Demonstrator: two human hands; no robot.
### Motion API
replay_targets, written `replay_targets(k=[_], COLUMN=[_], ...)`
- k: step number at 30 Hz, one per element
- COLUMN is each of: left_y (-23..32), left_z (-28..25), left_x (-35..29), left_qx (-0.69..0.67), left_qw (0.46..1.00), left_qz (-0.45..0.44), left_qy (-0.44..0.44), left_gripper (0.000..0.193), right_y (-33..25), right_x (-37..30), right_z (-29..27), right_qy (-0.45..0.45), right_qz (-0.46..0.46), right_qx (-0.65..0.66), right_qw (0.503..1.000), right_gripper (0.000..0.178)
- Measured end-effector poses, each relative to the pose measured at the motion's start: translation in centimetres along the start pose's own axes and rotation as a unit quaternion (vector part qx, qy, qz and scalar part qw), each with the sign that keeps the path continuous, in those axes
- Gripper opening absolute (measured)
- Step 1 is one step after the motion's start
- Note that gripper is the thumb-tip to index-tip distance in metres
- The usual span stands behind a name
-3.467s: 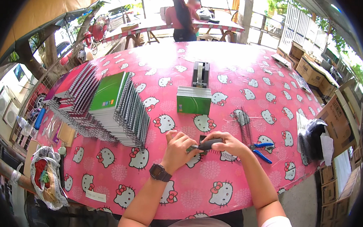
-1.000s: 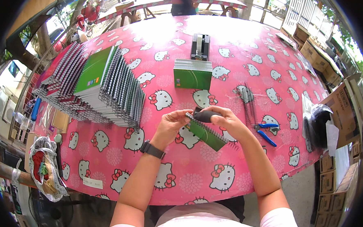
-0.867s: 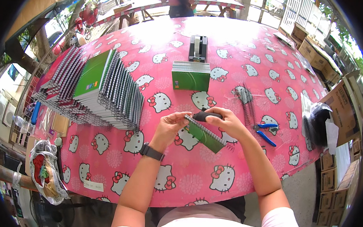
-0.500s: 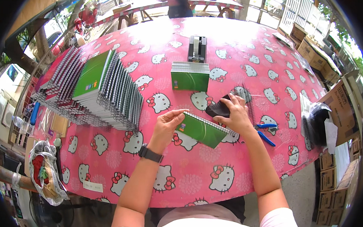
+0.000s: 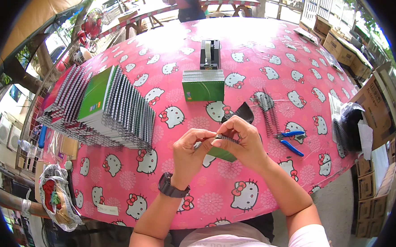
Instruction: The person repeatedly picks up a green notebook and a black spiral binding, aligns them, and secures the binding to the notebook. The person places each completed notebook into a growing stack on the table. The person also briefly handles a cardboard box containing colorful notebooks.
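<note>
Both my hands meet over the near middle of the pink patterned table (image 5: 264, 51). My left hand (image 5: 188, 150), a black watch on its wrist, pinches one end of a small green notebook (image 5: 221, 152). My right hand (image 5: 245, 141) grips the notebook's top edge together with a black wire spiral (image 5: 226, 137). A black cover piece (image 5: 242, 112) lies just beyond my fingers. Loose black spirals (image 5: 266, 110) lie to the right of it.
A fanned row of spiral notebooks (image 5: 105, 107) fills the table's left. A green stack of notebooks (image 5: 203, 85) and a tape dispenser (image 5: 210, 54) stand ahead. Blue-handled pliers (image 5: 289, 141) lie right. Cardboard boxes (image 5: 378, 106) line the right side. A person stands at the far table edge.
My right hand reached to the loose spirals at the right and came back to the notebook with a spiral. The notebook now sits upright between both hands.
</note>
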State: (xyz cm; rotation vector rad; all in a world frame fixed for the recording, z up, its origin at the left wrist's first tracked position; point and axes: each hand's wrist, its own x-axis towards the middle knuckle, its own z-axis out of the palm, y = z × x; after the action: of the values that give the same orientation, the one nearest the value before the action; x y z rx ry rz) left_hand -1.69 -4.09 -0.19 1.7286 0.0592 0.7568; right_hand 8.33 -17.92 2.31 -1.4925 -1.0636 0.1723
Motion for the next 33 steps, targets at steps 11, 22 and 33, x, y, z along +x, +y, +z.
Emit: replay_targets(k=[11, 22, 33], left_y=[0.1, 14.6, 5.5], left_z=[1.9, -13.6, -23.8], left_x=[-0.4, 10.5, 21.0], left_qx=[-0.003, 0.353, 0.648], left_qw=[0.998, 0.885, 0.752], left_qz=[-0.027, 0.205, 0.017], left_qy=[0.047, 0.224, -0.123], left_gripper=[0.016, 0.035, 0.047], right_y=[-0.1, 2.4, 5.0], right_x=[-0.1, 0.6, 0.3], right_z=[0.5, -3.1, -1.1], right_qy=[0.019, 0.067, -0.047], right_qz=[-0.116, 0.004, -0.039], right_qx=[-0.136, -0.021, -0.11], right_qw=[0.984, 0.998, 0.992], right_gripper=[0.015, 0.034, 0.025])
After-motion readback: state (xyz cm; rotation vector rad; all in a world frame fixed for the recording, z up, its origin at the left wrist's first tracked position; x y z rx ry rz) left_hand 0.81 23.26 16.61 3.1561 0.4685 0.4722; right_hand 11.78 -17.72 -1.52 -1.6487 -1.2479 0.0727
